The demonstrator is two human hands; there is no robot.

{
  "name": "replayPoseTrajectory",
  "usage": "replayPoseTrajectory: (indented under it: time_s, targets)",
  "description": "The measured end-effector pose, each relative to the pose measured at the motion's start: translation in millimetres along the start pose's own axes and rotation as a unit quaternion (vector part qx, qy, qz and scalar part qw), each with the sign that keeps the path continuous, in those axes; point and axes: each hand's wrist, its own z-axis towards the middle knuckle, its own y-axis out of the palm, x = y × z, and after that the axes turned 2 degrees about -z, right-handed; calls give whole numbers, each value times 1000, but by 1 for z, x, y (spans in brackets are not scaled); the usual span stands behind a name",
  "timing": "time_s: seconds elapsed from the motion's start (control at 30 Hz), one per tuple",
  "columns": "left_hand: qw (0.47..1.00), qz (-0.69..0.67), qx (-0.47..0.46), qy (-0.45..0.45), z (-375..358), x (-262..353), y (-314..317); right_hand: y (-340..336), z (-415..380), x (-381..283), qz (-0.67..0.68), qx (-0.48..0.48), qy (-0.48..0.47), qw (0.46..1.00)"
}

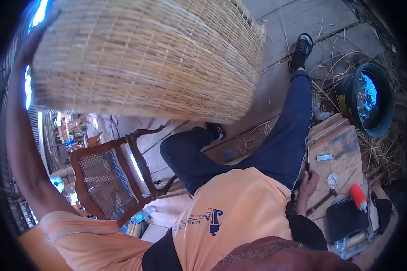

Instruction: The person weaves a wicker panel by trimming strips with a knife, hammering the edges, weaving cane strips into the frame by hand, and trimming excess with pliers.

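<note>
A large, curved, woven wicker piece (153, 58) fills the top of the view, tilted and slightly blurred along its lower edge. My left arm is raised on the left, and my left hand (46, 25) is closed at the piece's far left edge; most of its fingers are hidden. Low on the right, beside my thigh and next to a wooden bench (343, 144), is my right hand (308, 184). Its fingers are curled around something thin and dark that I cannot make out.
A cane-panelled wooden chair (106, 180) lies tilted at left. On the bench side are a small grey block (324, 157), a hammer (322, 202), a red bottle (358, 197) and a black pad (347, 220). Loose strands surround a dark tub (380, 128) holding water.
</note>
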Motion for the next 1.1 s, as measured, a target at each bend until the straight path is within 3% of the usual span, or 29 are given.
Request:
replayPoseTrajectory:
  time_s: [0.13,0.2,0.23,0.3,0.37,0.43,0.53,0.6,0.63,0.73,0.77,0.83,0.9,0.97,1.03,1.1]
  targets:
    - [988,144,36,47,24,13,-7,-4,5,-12,-28,-36,4,999]
    - [980,177,59,71,25,18,-8,-10,9,-30,30,54,26,998]
    - [976,187,71,85,23,22,-9,-14,20,-37,25,55,25,998]
    - [969,189,98,125,12,31,-12,-23,52,-60,84,98,2,992]
    - [963,174,121,168,-10,37,-15,-43,92,-131,203,90,-26,975]
    - [960,130,121,215,-54,43,-15,-48,131,-188,410,90,-33,907]
    - [972,8,34,233,-137,38,14,-67,166,-288,574,77,-81,811]
    - [973,-77,-14,217,-183,6,51,-63,183,-322,736,-37,-164,655]
    - [971,-109,-15,212,-202,-16,72,-56,179,-336,738,-45,-170,651]
    - [989,15,30,147,-276,-59,125,-34,155,-381,744,-32,-236,624]
    - [989,18,42,138,-299,-74,144,-35,151,-399,728,-87,-127,669]
    - [991,19,59,119,-353,-96,181,-31,117,-400,687,-123,-8,716]
    - [989,11,76,125,-404,-108,219,-26,67,-389,695,-262,-189,642]
    - [986,29,98,131,-443,-127,261,-14,45,-374,683,-253,-154,668]
    - [992,2,72,103,-453,-106,266,-10,57,-366,673,-246,-136,684]
    - [996,38,61,57,-461,-94,265,-9,80,-365,723,-310,-135,602]
